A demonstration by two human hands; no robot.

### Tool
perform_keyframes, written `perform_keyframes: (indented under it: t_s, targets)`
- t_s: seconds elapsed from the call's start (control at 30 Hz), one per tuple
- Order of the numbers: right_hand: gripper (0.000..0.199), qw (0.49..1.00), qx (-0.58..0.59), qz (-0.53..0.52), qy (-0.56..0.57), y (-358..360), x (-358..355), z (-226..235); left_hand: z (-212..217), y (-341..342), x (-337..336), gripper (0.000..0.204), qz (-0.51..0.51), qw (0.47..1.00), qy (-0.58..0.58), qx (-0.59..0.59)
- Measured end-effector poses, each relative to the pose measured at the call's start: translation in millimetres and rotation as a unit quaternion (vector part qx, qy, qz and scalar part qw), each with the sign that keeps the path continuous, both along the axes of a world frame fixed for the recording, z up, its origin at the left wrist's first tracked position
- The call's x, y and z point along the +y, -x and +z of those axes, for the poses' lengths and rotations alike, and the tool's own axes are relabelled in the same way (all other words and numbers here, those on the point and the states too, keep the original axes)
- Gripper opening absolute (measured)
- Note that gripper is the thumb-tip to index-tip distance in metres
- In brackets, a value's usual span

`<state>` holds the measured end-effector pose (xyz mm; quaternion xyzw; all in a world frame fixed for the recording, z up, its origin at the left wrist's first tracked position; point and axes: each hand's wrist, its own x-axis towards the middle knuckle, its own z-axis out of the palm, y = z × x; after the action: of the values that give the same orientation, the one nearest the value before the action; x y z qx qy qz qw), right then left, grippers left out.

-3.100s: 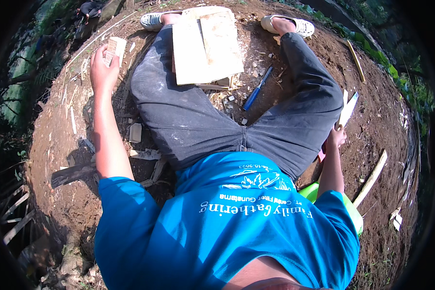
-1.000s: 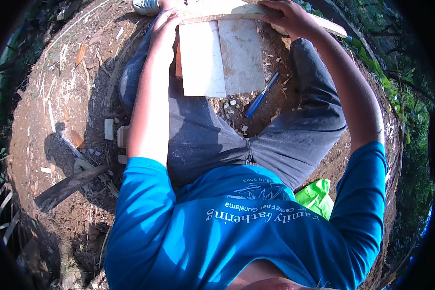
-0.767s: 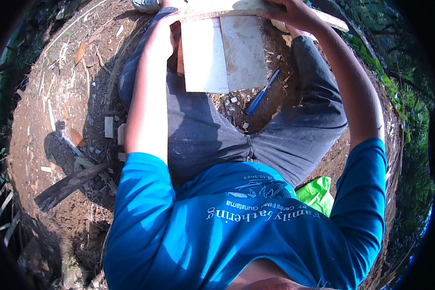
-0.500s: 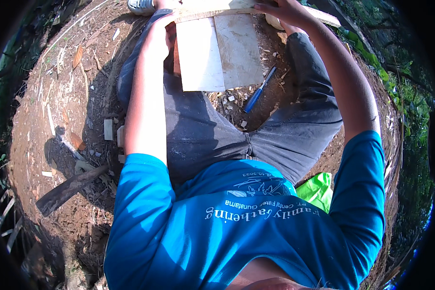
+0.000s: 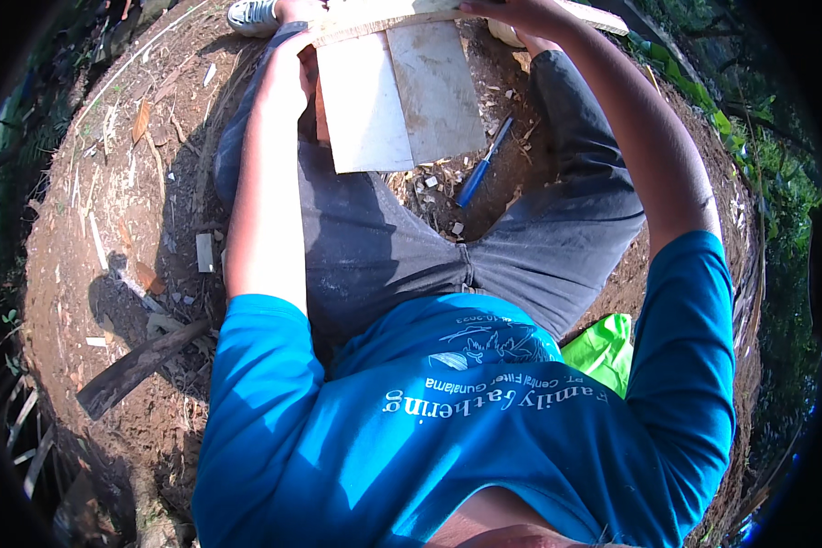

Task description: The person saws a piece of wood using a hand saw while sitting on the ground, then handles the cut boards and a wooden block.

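Observation:
A pale wooden plank lies crosswise at the far edge of the view, above two flat boards. The left board is bright in the sun; the right board is greyer and shaded. My left hand grips the plank's left part, its fingers partly hidden by the wood and the glare. Over the plank's right part, my right hand is closed on the edge, cut off by the top of the picture. Between my legs, a blue-handled tool with a thin shaft lies on the soil.
Wood chips and small offcuts litter the brown ground. A dark, thick stick lies at the left. Bright green cloth or plastic sits by my right hip. Green plants border the right side.
The whole view has shifted slightly, so the plank, boards and both arms appear a little further left. Both hands keep their hold on the plank.

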<state>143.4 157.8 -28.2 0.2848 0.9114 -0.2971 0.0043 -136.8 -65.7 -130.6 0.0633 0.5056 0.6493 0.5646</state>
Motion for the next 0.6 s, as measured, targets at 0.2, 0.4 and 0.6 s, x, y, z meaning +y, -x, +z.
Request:
perform_keyframes:
  t_s: [0.2, 0.4, 0.6]
  targets:
    - [0.049, 1.000, 0.003, 0.013, -0.020, 0, 2, 5, -8, 2, -1, 0.033, -0.006, 1.000, 0.001, -0.004]
    - [0.049, 0.999, 0.007, 0.032, -0.024, 0, 9, 1, -3, -7, 0, 0.036, 0.004, 0.999, -0.016, 0.040]
    - [0.050, 0.999, 0.032, -0.003, 0.029, -7, 13, -14, -1, -11, 7, 0.041, 0.026, 0.995, 0.032, 0.092]
